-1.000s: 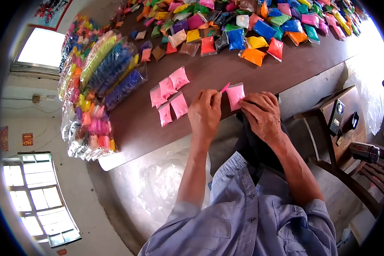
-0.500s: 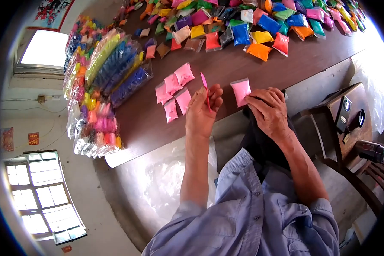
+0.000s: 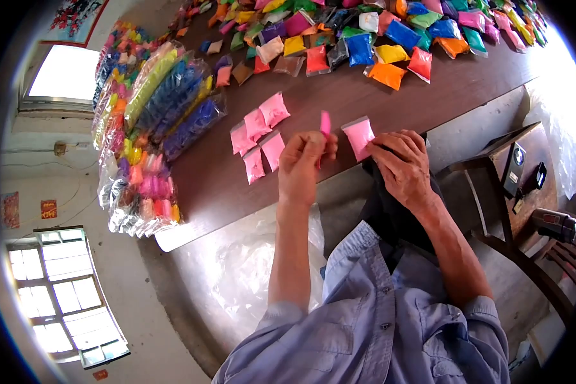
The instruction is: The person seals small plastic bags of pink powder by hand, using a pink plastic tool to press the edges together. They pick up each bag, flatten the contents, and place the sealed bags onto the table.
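Between the fingers of my left hand [image 3: 303, 160] is a thin, flat pink strip-like tool [image 3: 326, 121], its tip pointing up; the rest is mostly behind the fingers. My right hand [image 3: 400, 163] pinches the lower right side of a small clear packet of pink material [image 3: 358, 136] by the table's near edge. Left of my left hand lie several similar pink packets, among them one at the top [image 3: 274, 110] and one nearest the edge [image 3: 253, 165].
Many colourful packets [image 3: 358, 50] cover the far side of the brown table [image 3: 301, 86]. Large clear bags of coloured packets [image 3: 160, 89] are stacked at its left end. A wooden chair [image 3: 525, 265] and small stand [image 3: 541, 150] are on the right; clear plastic sheeting [image 3: 243, 262] lies below.
My left hand has turned and its fingers have closed more around the pink strip, which has swung slightly right, towards the packet. My right hand keeps its hold on the packet.
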The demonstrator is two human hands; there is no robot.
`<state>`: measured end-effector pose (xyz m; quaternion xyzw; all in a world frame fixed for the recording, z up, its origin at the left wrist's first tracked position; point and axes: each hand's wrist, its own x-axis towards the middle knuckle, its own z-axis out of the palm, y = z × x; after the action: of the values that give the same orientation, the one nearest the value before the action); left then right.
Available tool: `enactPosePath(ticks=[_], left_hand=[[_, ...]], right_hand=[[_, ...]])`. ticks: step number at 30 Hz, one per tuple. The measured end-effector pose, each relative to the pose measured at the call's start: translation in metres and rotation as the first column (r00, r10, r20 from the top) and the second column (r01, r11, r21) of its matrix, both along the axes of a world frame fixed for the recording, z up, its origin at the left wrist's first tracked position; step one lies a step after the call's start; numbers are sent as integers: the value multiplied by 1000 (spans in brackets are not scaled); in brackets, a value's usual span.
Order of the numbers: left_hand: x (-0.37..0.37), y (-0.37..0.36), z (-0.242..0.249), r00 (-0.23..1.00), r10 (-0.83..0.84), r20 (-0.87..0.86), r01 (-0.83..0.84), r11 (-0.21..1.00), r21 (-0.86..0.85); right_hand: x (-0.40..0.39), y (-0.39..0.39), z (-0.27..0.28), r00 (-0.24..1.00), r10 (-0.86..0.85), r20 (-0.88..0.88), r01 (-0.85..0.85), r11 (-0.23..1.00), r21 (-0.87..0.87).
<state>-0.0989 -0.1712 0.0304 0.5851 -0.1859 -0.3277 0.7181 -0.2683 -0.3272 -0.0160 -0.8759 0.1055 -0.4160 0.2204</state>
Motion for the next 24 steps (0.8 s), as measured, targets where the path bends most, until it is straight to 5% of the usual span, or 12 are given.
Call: enactPosePath(ticks=[1, 3, 7, 13, 17, 19, 24], left_hand=[[-5, -2, 4, 1000, -3, -4, 3, 1000, -1], [-14, -7, 14, 808, -201, 553, -98, 881, 463], [-21, -17, 5, 549, -198, 812, -219, 903, 369], [-10, -27, 9, 366, -260, 894, -436, 800, 412], [-9, -31, 15, 293, -205, 934, -311, 903, 297], [-17, -35, 18, 124, -155, 980, -276, 943, 184], [-16, -34, 18, 211, -300, 930, -311, 882, 355]], right_hand=[[-1, 0, 1, 1000, -3, -4, 3, 1000, -1], [-1, 0, 3, 1000, 11, -4, -11, 1000, -10], [-2, 1, 1, 1000, 5, -2, -5, 1000, -27], [-2, 1, 6, 999, 33, -2, -33, 999, 3], [-3, 0, 4, 1000, 22, -1, -22, 1000, -2], [-2, 0, 4, 1000, 23, 0, -23, 1000, -5], [-2, 0, 2, 999, 38, 1, -38, 999, -8]])
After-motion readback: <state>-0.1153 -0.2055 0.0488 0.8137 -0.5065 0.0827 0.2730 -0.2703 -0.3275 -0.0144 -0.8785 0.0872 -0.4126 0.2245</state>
